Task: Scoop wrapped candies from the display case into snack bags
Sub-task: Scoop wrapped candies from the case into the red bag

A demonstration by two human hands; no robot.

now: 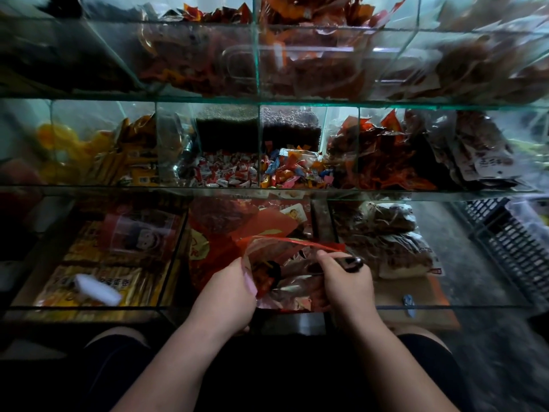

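Observation:
A clear snack bag (285, 263) with a red rim hangs open over the lower middle of the glass display case (267, 191). My left hand (228, 289) grips the bag's left edge. My right hand (344, 281) grips the right edge together with a dark handle (352, 263), probably a scoop whose bowl is hidden in the bag. Red-wrapped pieces lie inside the bag. Wrapped candies fill two middle-shelf compartments: white and red ones (228, 171), and mixed colourful ones (291, 169).
Glass dividers split three shelves. Yellow packets (130, 156) sit at middle left, red and brown packets (386, 156) at middle right. The bottom shelf holds yellow boxes (98, 278) at left and bagged snacks (389, 233) at right. A black crate (511, 233) stands far right.

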